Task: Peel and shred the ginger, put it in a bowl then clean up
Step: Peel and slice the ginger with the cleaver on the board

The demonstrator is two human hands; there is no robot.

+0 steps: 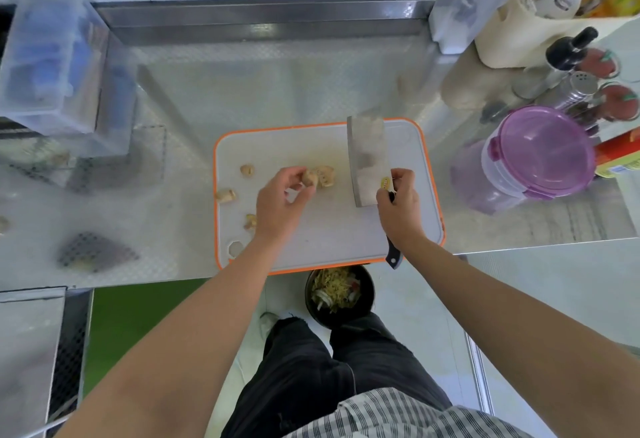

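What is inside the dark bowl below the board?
Yellowish shreds with some white and red bits fill the bowl. The board hides its far rim; its bottom is covered.

A kitchen: a steel bench (242, 84) carries an orange-rimmed cutting board (311, 229) with a cleaver (369, 160) over it. Right of the board stand a metal shaker (581, 87), a dark-capped bottle (568, 49) and a purple-lidded container (540, 153).

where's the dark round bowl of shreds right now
Head view, low centre: the dark round bowl sits just off the near edge of the orange-rimmed white cutting board, in front of the person's dark trousers.
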